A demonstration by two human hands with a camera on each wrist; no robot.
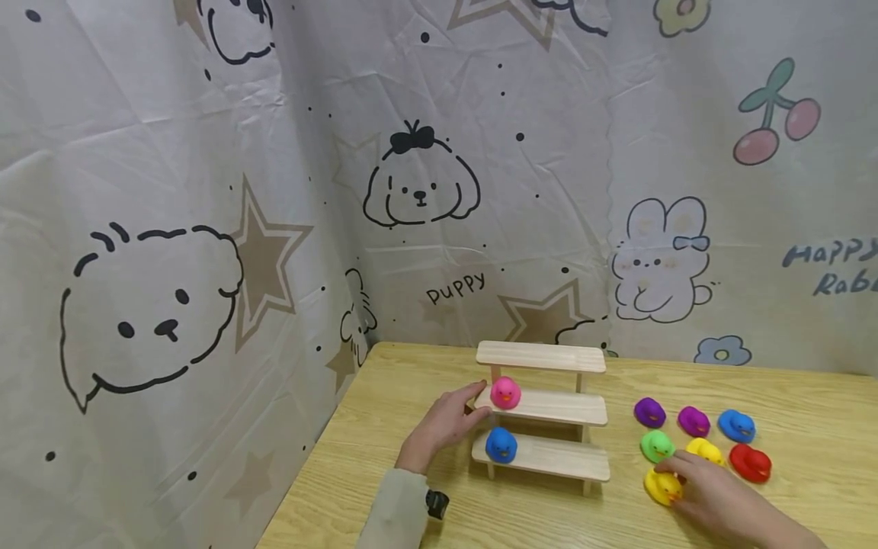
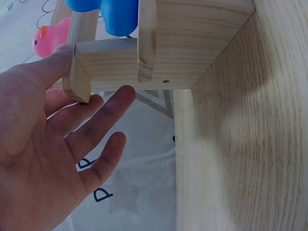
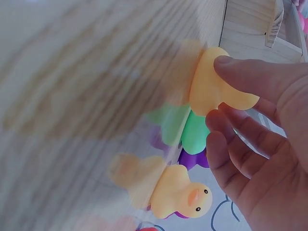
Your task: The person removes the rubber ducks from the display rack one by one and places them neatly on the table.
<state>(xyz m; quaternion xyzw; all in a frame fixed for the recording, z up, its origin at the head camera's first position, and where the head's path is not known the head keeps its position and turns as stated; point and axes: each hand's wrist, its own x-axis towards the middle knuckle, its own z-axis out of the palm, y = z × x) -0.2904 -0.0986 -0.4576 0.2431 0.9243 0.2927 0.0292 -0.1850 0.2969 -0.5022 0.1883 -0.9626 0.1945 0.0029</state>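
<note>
My left hand (image 1: 444, 424) pinches the left end of the middle step of a three-step wooden display shelf (image 1: 549, 456), with thumb and index finger about the board (image 2: 77, 86) and the other fingers spread. A pink rubber duck (image 1: 505, 393) sits on that step beside my fingertips. On the lowest step stands a blue rubber duck (image 1: 501, 445). Over on the right, my right hand (image 1: 709, 492) holds a yellow rubber duck (image 1: 662, 486) between thumb and fingers, low at the table surface. In the right wrist view the thumb lies along this yellow duck (image 3: 204, 89).
Behind the held duck are several others: green (image 1: 657, 446), a second yellow (image 1: 706, 451), red (image 1: 751, 463), purple (image 1: 649, 412), magenta (image 1: 694, 421) and blue (image 1: 737, 425). A printed curtain (image 1: 549, 191) hangs behind and left of the wooden table (image 1: 329, 488).
</note>
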